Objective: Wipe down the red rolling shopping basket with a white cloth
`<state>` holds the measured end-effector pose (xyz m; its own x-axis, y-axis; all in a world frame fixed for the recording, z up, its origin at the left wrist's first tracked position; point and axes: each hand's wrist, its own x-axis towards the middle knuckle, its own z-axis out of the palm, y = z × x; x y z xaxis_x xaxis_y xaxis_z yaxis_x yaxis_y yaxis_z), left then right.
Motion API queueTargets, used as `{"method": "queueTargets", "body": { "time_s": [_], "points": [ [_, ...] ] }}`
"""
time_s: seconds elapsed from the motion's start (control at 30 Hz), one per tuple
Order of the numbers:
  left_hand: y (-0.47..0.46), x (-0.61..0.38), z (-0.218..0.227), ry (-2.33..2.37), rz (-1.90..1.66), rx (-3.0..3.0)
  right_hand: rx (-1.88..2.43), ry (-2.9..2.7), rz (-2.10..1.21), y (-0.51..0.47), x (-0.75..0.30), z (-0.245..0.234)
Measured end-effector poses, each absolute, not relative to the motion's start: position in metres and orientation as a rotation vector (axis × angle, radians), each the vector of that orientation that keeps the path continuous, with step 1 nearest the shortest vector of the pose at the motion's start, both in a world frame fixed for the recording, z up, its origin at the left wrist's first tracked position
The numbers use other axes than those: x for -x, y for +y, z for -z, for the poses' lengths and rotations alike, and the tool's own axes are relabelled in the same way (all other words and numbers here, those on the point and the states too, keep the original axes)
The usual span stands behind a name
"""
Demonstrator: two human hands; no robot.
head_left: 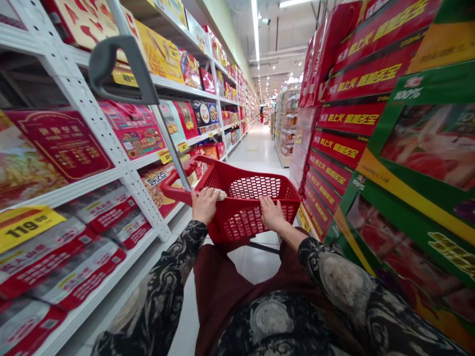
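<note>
A red plastic shopping basket (pixel 241 217) with a perforated wall stands in front of my legs, and its inside shows no goods. My left hand (pixel 205 205) is closed over the near rim at the left corner, with something small and whitish (pixel 221 195) by its fingertips. My right hand (pixel 272 212) grips the same rim farther right, its fingers bent over the edge. From the basket's left side a metal pole rises to a grey pull handle (pixel 144 74), which leans up and left; neither hand is on it.
White shelves (pixel 141 202) with boxed goods and yellow price tags line the left. Stacked red drink cartons (pixel 345 118) and green boxes (pixel 419 148) stand close on the right. Ahead runs a tiled aisle (pixel 252 141), with a shelf rack (pixel 285 123) and a distant person (pixel 261 114).
</note>
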<state>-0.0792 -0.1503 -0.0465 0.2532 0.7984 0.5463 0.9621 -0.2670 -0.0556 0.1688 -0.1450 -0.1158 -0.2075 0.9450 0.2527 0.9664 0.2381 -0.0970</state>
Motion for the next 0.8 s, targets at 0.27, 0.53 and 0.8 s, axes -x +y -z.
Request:
{"method": "queueTargets", "body": {
  "time_s": [0.27,0.53,0.8],
  "points": [
    [-0.148,0.072,0.056,-1.643,0.642,2.092,1.831,-2.246,0.127,-0.145,-0.168,0.117],
    [-0.145,0.065,0.056,-1.544,0.562,2.170,1.831,-2.280,0.153,-0.143,-0.173,0.118],
    [-0.144,0.084,0.045,-1.602,0.567,2.083,1.844,-2.221,0.077,-0.144,-0.167,0.117]
  ]
}}
